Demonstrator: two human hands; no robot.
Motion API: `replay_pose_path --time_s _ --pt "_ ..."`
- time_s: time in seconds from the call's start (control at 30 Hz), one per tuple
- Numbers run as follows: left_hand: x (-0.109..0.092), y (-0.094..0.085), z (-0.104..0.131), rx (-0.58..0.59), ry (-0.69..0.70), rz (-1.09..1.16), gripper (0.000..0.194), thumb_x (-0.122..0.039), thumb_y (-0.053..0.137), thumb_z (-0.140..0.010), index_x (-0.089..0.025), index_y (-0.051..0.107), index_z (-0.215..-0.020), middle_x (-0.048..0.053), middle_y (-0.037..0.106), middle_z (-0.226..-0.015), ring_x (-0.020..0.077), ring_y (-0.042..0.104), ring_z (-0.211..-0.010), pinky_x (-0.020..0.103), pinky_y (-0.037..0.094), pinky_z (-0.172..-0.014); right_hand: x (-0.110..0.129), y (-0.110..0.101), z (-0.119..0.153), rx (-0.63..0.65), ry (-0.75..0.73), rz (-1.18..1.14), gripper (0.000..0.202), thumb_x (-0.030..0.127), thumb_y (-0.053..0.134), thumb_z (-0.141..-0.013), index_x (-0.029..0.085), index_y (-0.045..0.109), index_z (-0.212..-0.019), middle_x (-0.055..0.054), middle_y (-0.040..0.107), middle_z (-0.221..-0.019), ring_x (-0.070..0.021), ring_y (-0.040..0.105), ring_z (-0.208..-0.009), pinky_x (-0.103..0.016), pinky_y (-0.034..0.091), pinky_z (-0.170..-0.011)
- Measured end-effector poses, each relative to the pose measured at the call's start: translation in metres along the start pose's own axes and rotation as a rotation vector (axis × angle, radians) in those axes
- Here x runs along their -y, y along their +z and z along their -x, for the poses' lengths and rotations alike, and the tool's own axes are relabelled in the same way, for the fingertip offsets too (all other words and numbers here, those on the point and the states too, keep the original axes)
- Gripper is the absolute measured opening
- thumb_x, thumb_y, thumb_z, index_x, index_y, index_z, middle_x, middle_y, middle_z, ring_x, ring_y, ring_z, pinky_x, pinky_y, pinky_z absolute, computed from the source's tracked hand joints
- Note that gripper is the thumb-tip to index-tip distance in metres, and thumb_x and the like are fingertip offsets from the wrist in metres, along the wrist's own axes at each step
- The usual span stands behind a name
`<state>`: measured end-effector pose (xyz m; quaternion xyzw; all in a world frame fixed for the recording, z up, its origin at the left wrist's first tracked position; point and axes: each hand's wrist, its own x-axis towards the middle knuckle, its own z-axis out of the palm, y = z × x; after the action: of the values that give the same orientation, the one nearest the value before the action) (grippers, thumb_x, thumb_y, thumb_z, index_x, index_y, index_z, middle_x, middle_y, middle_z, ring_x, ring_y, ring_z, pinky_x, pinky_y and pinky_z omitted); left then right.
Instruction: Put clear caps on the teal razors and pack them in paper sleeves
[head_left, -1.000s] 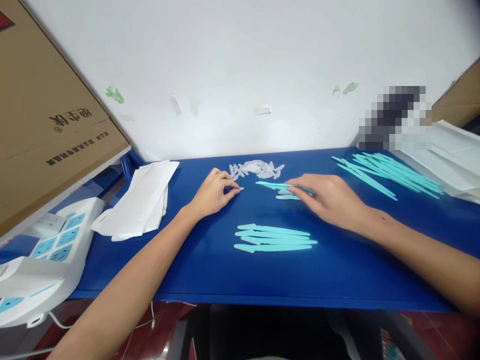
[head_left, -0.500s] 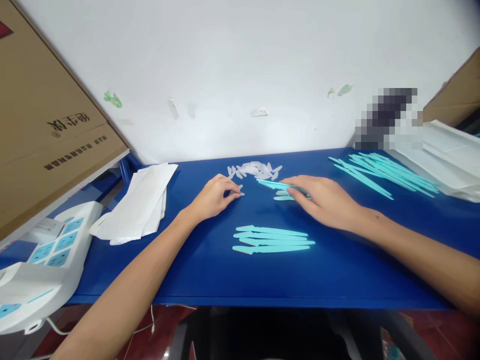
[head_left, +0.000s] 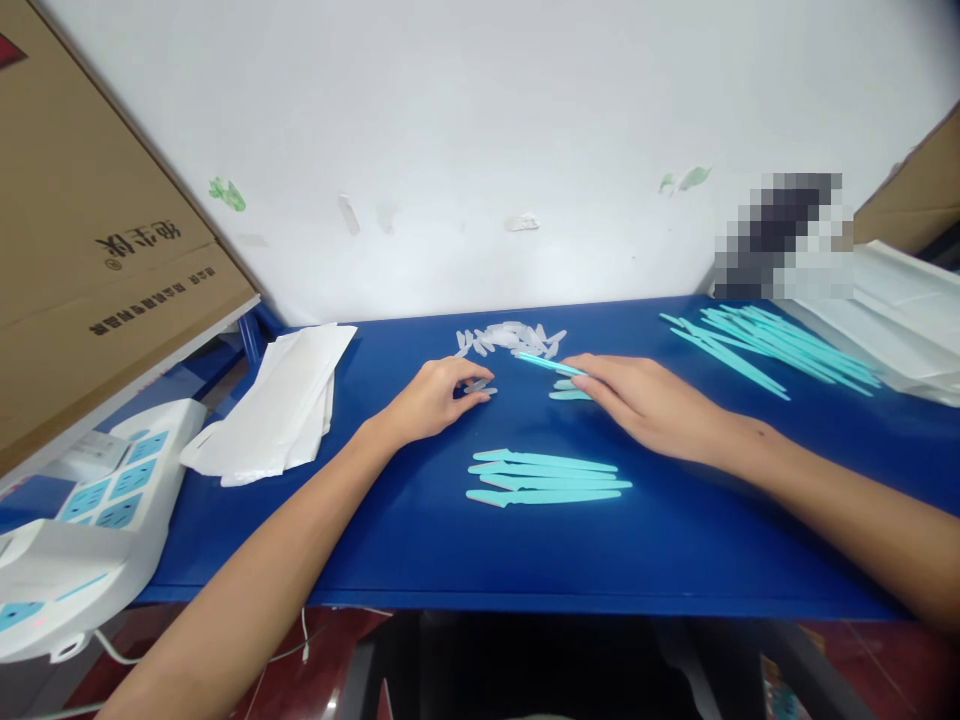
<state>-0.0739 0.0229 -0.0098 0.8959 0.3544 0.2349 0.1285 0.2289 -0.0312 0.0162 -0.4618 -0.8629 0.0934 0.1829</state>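
My right hand (head_left: pixel 630 400) pinches a turquoise stick (head_left: pixel 551 364), its tip pointing left above the table. Beneath and beside those fingers lie turquoise pieces (head_left: pixel 568 395), partly hidden. My left hand (head_left: pixel 442 400) has thumb and fingertips curled around small translucent caps (head_left: pixel 480 386); whether it grips them or only touches them is unclear. Behind the hands a pile of similar caps (head_left: pixel 510 337) lies near the wall. Several turquoise sticks with blade-shaped ends (head_left: pixel 551 484) lie side by side in front of the hands.
More turquoise sticks (head_left: pixel 780 340) lie at the right on the blue table (head_left: pixel 405 540), beside clear plastic packaging (head_left: pixel 900 320). White sheets (head_left: pixel 277 400) and a white power strip (head_left: pixel 120 500) are at the left, by a cardboard box (head_left: pixel 90 200).
The stick in my right hand has tilted and turned slightly, showing a narrower side. My left thumb and fingertips have shifted slightly right around the small caps.
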Motion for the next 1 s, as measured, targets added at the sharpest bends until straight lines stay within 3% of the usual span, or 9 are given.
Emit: replay_pose_path --time_s 0.27,0.53,0.77,1.0 --pt "-0.0018 0.0003 -0.0001 0.051 0.064 -0.078 0.027 -0.027 0.05 -0.104 -0.019 0.069 -0.122 0.008 0.074 -0.114 0.022 0.067 -0.105 0.037 0.053 -0.096 -0.0048 0.0053 0.0002 -0.008 -0.026 0.094 0.047 0.049 0.028 -0.107 0.027 0.066 -0.122 -0.007 0.076 -0.095 -0.0259 0.071 -0.083 -0.036 0.051 -0.071" --pt "0.0013 -0.0006 0.003 0.091 0.075 -0.083 0.038 -0.025 0.036 -0.107 -0.016 0.069 -0.125 0.011 0.063 -0.108 0.0212 0.062 -0.096 0.036 0.052 -0.088 -0.0029 0.0057 -0.0004 -0.029 -0.019 0.103 0.048 0.05 0.026 -0.107 0.026 0.067 -0.117 -0.006 0.076 -0.088 -0.0256 0.071 -0.079 -0.036 0.051 -0.069" --pt "0.0007 -0.0029 0.004 0.112 0.02 -0.067 0.04 -0.024 0.033 -0.105 -0.018 0.069 -0.123 0.011 0.058 -0.106 0.0203 0.06 -0.089 0.035 0.052 -0.083 -0.0032 0.0041 -0.0003 -0.024 0.019 0.115 0.046 0.049 0.027 -0.108 0.027 0.067 -0.109 -0.005 0.076 -0.089 -0.0243 0.07 -0.078 -0.034 0.048 -0.066" --pt "0.0009 -0.004 0.0022 0.098 -0.017 -0.071 0.027 -0.027 0.041 -0.104 -0.017 0.066 -0.109 0.008 0.062 -0.095 0.0211 0.06 -0.089 0.034 0.049 -0.082 -0.0019 0.0038 -0.0005 -0.011 0.021 0.109 0.047 0.048 0.026 -0.108 0.026 0.068 -0.109 -0.005 0.076 -0.088 -0.0238 0.07 -0.078 -0.034 0.047 -0.066"
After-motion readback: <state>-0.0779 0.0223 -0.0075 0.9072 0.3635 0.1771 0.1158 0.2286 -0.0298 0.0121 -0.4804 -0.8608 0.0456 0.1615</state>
